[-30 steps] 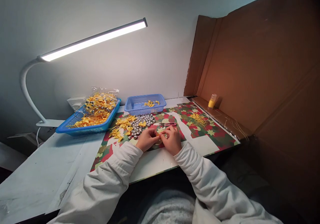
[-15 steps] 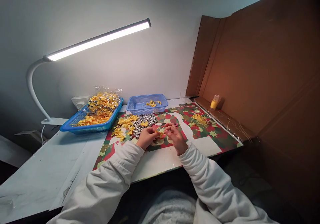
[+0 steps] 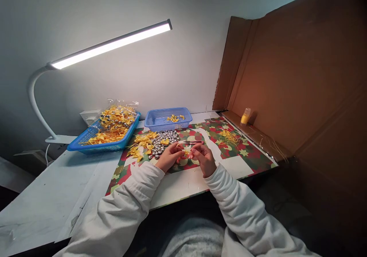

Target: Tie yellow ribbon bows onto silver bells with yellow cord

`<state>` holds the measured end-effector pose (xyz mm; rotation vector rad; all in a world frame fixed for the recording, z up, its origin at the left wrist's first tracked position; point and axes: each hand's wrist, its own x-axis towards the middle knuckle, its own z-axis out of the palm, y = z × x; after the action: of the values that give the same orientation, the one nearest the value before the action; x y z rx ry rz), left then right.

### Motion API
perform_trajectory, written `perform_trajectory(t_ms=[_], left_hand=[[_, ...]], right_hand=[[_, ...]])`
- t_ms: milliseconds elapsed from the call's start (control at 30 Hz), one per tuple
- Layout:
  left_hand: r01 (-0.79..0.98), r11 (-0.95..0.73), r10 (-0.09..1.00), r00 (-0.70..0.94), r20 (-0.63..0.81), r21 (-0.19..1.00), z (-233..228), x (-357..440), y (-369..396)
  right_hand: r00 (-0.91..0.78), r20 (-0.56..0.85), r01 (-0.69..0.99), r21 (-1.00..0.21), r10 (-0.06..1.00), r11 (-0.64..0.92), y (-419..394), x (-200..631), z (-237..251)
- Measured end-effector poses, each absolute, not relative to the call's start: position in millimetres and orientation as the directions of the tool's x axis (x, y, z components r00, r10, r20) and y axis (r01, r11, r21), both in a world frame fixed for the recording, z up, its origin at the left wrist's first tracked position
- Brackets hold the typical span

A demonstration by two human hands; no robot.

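At frame centre, left hand [image 3: 169, 156] and right hand [image 3: 204, 158] pinch a small yellow bow [image 3: 185, 152]; steady fingertip pressure likely serves best.

One head-worn view — looking forward and down, fairly near, over the table [image 3: 51, 188].

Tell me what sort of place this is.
Probably a small craft-assembly workstation: a desk lamp lights the table, a blue tray is heaped with yellow bows, silver bells lie piled loose, and cardboard screens the side.
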<state>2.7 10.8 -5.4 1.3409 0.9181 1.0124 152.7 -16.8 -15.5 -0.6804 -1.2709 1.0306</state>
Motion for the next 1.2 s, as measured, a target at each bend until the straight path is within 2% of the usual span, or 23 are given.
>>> perform_trajectory(t_ms=[167, 333, 533, 633, 733, 800, 867, 967, 1200], left_hand=[[-0.052, 0.036, 0.935, 0.354, -0.015, 0.998, -4, 1, 9], [-0.088, 0.073, 0.942, 0.334, -0.040, 0.993, -4, 1, 8], [-0.130, 0.047, 0.962, 0.273, -0.010, 0.990, -4, 0, 9], [-0.120, 0.036, 0.970, 0.243, -0.005, 0.992, -5, 0, 10], [-0.099, 0.025, 0.976, 0.218, -0.002, 0.995, -5, 0, 10], [-0.086, 0.020, 0.978, 0.207, -0.002, 0.996, -6, 0, 9], [-0.076, 0.021, 0.980, 0.200, -0.005, 0.997, -5, 1, 8], [-0.074, 0.028, 0.981, 0.193, -0.013, 0.997, -3, 1, 7], [-0.112, 0.026, 0.987, 0.163, -0.008, 0.993, -1, 1, 8]], right_hand=[[0.017, 0.476, -0.117, -0.872, 0.879, 0.474, -18, 154, -18], [0.090, 0.556, 0.078, -0.831, 0.827, 0.550, -23, 155, -13], [0.042, 0.690, 0.323, -0.693, 0.722, 0.644, -27, 155, -10], [0.092, 0.647, 0.227, -0.754, 0.757, 0.616, -26, 157, -12], [0.165, 0.546, -0.061, -0.826, 0.822, 0.561, -22, 160, -13], [0.142, 0.519, -0.173, -0.825, 0.843, 0.537, -19, 161, -14], [0.082, 0.524, -0.127, -0.838, 0.848, 0.530, -18, 162, -14], [0.022, 0.536, 0.042, -0.844, 0.844, 0.535, -20, 161, -15], [0.012, 0.617, 0.268, -0.760, 0.787, 0.592, -25, 158, -10]])
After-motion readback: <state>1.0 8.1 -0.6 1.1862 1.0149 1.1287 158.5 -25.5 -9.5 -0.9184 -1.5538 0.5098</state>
